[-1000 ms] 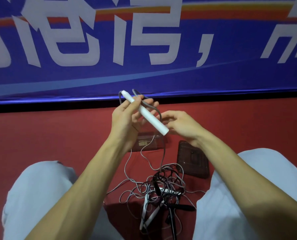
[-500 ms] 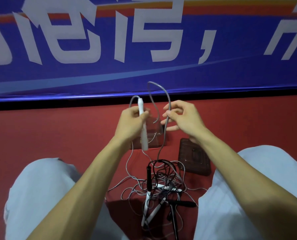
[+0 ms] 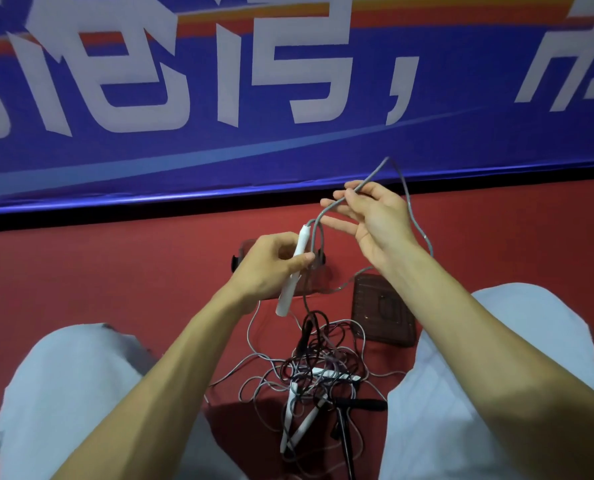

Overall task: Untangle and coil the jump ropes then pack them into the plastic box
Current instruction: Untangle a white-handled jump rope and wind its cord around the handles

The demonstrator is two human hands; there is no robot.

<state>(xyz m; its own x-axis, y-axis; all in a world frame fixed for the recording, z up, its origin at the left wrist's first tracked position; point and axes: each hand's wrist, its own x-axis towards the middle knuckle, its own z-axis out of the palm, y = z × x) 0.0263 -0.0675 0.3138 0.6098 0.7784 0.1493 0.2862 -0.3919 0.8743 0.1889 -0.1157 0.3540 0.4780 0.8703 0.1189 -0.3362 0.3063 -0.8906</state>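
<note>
The fingers of the left hand are wrapped around a slim white plastic rope handle, thumb pressed across its shaft, holding it tilted with its cord end uppermost. The right hand, raised higher and just beside it, pinches the thin grey cord of that same jump rope between thumb and fingertips, the other fingers spread loosely apart; the cord rises from the handle, passes through the pinch, arcs over the back of the hand and trails down past the wrist toward the floor. There, between the person's knees on the red floor mat, lies the tangled heap of grey and black jump ropes with further white and black handles caught in it. The brown translucent plastic box sits on the mat mostly hidden behind the left hand, and its dark ribbed lid lies flat just beside it to the right. The step in hand looks like the first turns of coiling one grey rope against its handle, while its far end seems still snarled in the heap. The next move likely calls for drawing slack gently, laying a loop against the handle, and freeing the cord wherever it snags. Nothing appears packed yet.
</note>
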